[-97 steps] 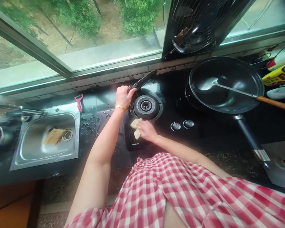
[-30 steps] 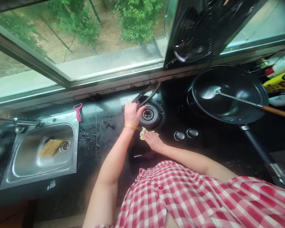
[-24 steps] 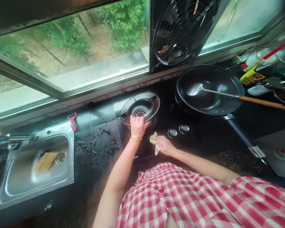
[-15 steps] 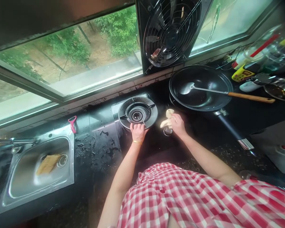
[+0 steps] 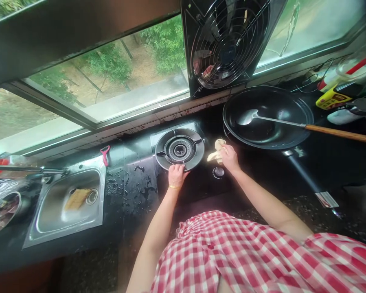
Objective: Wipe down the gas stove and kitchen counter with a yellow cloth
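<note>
My left hand (image 5: 176, 175), a gold bangle on the wrist, grips the near rim of the round burner ring (image 5: 180, 148), which lies flat on the black gas stove (image 5: 198, 183). My right hand (image 5: 228, 156) is closed on a crumpled pale cloth (image 5: 216, 149) and presses it on the stove top between the burner ring and the black wok (image 5: 266, 116). A stove knob (image 5: 218, 172) shows just below my right wrist.
A metal ladle with a wooden handle (image 5: 305, 127) lies in the wok. A steel sink (image 5: 67, 205) with a sponge sits at left, a red peeler (image 5: 104, 154) beside it. A black fan (image 5: 228, 40) stands in the window. Bottles crowd the far right.
My left hand has lowered the tilted burner ring flat over the burner. My right hand has carried the cloth from the stove's front edge to the right, beside the wok.
</note>
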A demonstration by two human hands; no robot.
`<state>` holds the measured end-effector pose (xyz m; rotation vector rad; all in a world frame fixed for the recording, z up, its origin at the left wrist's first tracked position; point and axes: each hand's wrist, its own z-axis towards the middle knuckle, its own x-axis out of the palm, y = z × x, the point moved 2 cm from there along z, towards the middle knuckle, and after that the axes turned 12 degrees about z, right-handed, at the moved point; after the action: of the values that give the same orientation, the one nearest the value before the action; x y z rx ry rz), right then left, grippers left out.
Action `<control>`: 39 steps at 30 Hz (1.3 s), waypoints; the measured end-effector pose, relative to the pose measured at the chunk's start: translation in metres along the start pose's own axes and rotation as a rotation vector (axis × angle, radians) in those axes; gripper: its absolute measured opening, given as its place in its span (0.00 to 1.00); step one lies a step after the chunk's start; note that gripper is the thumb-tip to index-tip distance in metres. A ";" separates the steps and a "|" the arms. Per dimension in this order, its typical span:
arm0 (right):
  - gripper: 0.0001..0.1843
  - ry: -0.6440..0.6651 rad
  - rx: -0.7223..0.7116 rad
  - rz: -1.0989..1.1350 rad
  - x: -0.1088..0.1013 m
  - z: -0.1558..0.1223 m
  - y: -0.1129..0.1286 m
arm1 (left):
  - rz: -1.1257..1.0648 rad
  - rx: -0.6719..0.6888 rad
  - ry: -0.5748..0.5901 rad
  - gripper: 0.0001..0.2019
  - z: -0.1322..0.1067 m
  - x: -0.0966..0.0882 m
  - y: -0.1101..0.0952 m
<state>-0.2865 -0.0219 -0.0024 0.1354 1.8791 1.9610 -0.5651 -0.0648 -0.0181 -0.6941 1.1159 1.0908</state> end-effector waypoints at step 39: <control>0.24 0.710 -0.378 -0.273 0.144 -0.231 0.027 | -0.296 -0.460 -0.054 0.15 -0.240 -0.081 0.074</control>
<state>-0.5042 -0.1855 -0.0262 -0.9874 1.7094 2.2865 -0.7227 -0.2766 -0.0149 -1.1452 0.6883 1.1094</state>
